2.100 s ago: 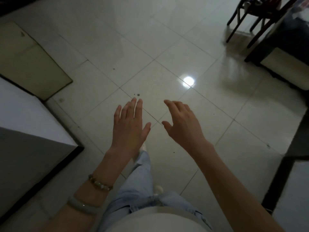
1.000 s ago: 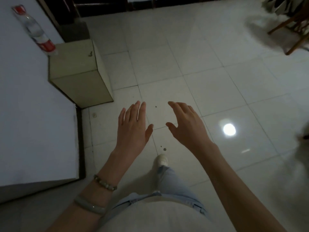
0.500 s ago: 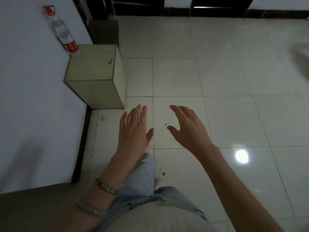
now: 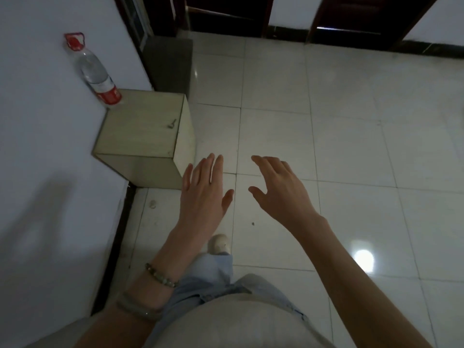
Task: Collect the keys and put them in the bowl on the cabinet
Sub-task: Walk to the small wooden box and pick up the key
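Note:
A small metal key (image 4: 172, 124) lies on top of a low beige cabinet (image 4: 140, 131) that stands against the white wall at the left. My left hand (image 4: 204, 190) hovers palm down just right of the cabinet's near corner, fingers spread, holding nothing. My right hand (image 4: 278, 188) is beside it over the tiled floor, fingers apart and slightly curled, also empty. Both hands are below and to the right of the key. No bowl is in view.
A clear plastic water bottle (image 4: 96, 75) with a red cap and label stands at the cabinet's back left corner. A dark grey box (image 4: 168, 66) sits behind the cabinet. Dark door frames (image 4: 351, 28) line the far wall. My shoe (image 4: 219, 243) is on the floor.
The view has swung left and moved closer to the cabinet; cabinet, bottle and key now appear larger and nearer. Both hands stay open in front of me.

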### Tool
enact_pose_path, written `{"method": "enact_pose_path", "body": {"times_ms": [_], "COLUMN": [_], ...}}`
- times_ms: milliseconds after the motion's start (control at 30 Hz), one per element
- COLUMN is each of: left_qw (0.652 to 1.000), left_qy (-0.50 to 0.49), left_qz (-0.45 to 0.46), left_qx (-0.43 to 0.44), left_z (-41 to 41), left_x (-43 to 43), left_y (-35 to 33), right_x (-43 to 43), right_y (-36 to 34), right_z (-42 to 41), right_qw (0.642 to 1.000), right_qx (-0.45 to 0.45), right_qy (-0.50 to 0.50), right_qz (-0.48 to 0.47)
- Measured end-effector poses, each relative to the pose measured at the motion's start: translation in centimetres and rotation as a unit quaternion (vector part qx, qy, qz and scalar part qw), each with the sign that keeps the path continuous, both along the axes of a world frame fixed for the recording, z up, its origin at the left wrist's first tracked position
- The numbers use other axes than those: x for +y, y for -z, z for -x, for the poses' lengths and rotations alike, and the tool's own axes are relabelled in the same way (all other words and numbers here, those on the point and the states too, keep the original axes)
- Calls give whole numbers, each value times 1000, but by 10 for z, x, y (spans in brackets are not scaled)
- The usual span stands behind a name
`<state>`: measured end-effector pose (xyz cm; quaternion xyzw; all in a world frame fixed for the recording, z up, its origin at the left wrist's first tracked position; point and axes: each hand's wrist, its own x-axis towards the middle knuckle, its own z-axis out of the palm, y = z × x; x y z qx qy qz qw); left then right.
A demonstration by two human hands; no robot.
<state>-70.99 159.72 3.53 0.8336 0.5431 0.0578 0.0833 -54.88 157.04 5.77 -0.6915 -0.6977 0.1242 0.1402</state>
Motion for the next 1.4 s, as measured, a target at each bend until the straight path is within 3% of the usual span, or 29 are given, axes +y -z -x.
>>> {"method": "enact_pose_path", "body": {"times_ms": [333,600,967,1400], "left_qw": [999,985,922,852], "left_qy": [-45,-169,-386,-522], "left_qz": [11,34,18,44], "left_qx": [15,14,-16,-20], "left_z": [-26,-55,-105,-89], "left_x": [128,226,328,374], "left_y": [9,21,17,32], "right_x": [144,280,457,546], "right_y": [6,18,16,43], "right_z": [-28,-59,-106,-38], "right_qw": [999,987,933,857], "right_qx": [15,20,13,33], "right_qy": [-46,-155,-355,-508], "right_qz": [12,25,61,80]}}
